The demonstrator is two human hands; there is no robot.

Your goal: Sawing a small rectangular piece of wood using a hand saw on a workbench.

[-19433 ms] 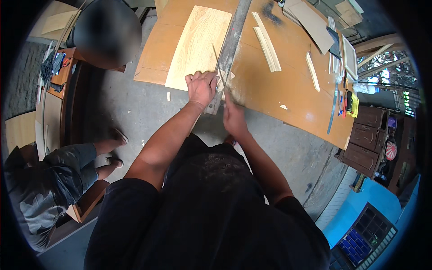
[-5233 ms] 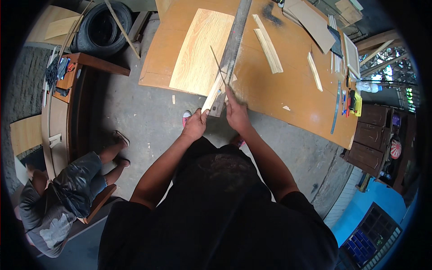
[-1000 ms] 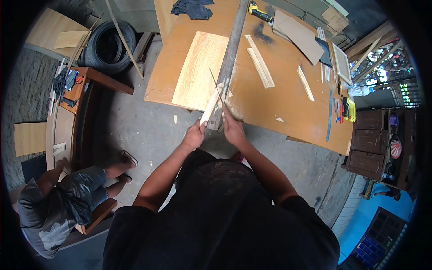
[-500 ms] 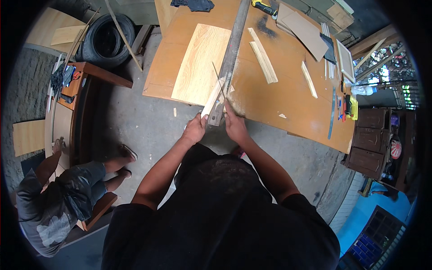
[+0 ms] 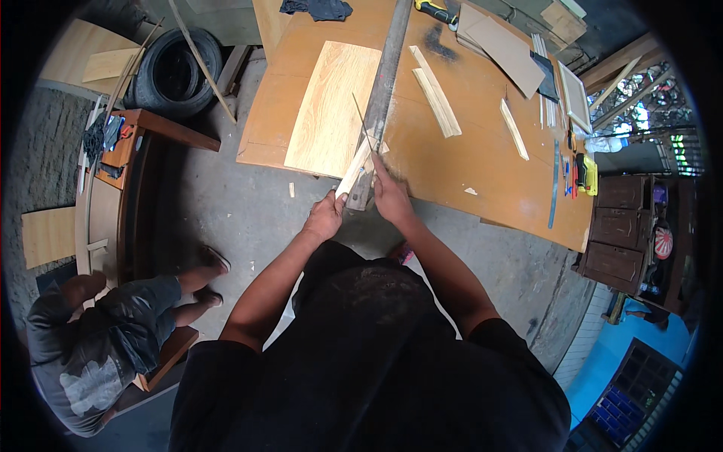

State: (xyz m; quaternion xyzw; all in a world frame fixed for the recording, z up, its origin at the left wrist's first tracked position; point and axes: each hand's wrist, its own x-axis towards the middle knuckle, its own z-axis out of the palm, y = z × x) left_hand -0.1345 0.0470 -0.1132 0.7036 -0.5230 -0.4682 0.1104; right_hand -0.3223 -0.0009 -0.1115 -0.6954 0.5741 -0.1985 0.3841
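Note:
A narrow pale wood strip (image 5: pixel 348 178) lies slantwise at the table's near edge, its near end gripped by my left hand (image 5: pixel 325 216). My right hand (image 5: pixel 391 197) is closed round the near end of a thin dark blade (image 5: pixel 359 111), seen almost edge-on; its handle is hidden in my fingers and its exact kind cannot be told. The blade crosses over the strip. Under both runs a long grey worn beam (image 5: pixel 388 69), its near end jutting past the table edge between my hands. Small wood scraps and pale dust lie around the strip.
On the brown table (image 5: pixel 482 128) lie a wood-grain board (image 5: pixel 331 105), cut strips (image 5: pixel 437 102), brown panels (image 5: pixel 506 49) and a blue ruler (image 5: pixel 554 184). Left, a person (image 5: pixel 98 339) sits by a curved wooden piece (image 5: pixel 102 211). Tires (image 5: pixel 177 71) stand behind; a dark cabinet (image 5: pixel 617 233) is right.
My right hand has pushed the blade a little forward, away from me. My left hand stays on the strip. The seated person's hand has drawn back from the curved wooden piece.

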